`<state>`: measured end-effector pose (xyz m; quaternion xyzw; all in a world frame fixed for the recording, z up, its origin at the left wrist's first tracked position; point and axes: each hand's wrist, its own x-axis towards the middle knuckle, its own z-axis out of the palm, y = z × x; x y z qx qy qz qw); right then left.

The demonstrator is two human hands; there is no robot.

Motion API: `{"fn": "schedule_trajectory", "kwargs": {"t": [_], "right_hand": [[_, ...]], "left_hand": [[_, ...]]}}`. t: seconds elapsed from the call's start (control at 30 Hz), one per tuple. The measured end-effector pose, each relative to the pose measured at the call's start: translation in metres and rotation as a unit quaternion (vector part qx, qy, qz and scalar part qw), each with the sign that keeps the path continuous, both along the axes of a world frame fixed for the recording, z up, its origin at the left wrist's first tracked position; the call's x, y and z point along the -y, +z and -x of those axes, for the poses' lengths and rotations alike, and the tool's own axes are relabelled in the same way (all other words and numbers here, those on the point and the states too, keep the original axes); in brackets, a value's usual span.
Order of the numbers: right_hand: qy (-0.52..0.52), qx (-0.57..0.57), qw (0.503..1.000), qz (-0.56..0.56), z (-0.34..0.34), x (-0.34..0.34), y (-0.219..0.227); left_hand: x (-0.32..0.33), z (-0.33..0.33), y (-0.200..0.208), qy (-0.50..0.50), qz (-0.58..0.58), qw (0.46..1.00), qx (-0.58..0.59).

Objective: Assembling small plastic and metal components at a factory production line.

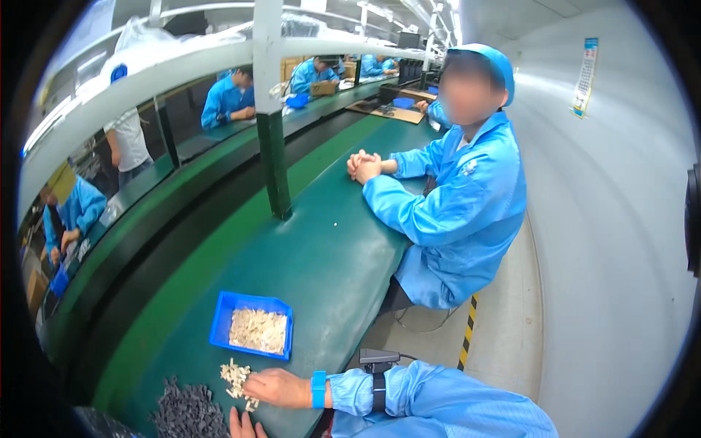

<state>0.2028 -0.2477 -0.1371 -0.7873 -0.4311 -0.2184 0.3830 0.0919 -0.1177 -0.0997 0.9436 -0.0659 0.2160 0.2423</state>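
1. The tray (252, 303) sits on the surface (328, 255), with parts inside it.
2. A loose pile (235, 377) lies just before the tray, touching the right hand (277, 387).
3. Dark pieces (188, 412) lie left of the pile.
4. The left hand (244, 425) is before the pile.

From my remote seat: a long green workbench (321, 255) runs away from me beside a darker conveyor belt (146, 248), crossed by a white overhead rail (146, 77) on a green-and-white post (272, 146). A plain pale wall (621, 219) carrying a narrow poster (585, 77) curves along the right, above a grey floor (511, 321) marked with yellow-and-black hazard tape (467, 332). Ceiling strip lights (380, 11) glare overhead; workers in blue coats (456, 204) sit along the line.
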Motion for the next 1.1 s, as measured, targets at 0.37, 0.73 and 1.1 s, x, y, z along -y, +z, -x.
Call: {"fn": "schedule_trajectory", "kwargs": {"t": [0.37, 0.73, 1.1], "right_hand": [[0.044, -0.045, 0.994, 0.087, 0.001, 0.015, 0.006], [0.069, -0.057, 0.995, -0.052, -0.002, 0.02, 0.028], [0.156, -0.201, 0.961, -0.105, -0.007, 0.015, 0.032]], "left_hand": [[0.001, -0.015, -0.002, 0.01, -0.1, 0.995, -0.026], [0.007, -0.047, 0.011, 0.062, -0.047, 0.995, -0.068], [-0.002, -0.045, 0.013, 0.048, 0.354, 0.931, -0.081]]}}
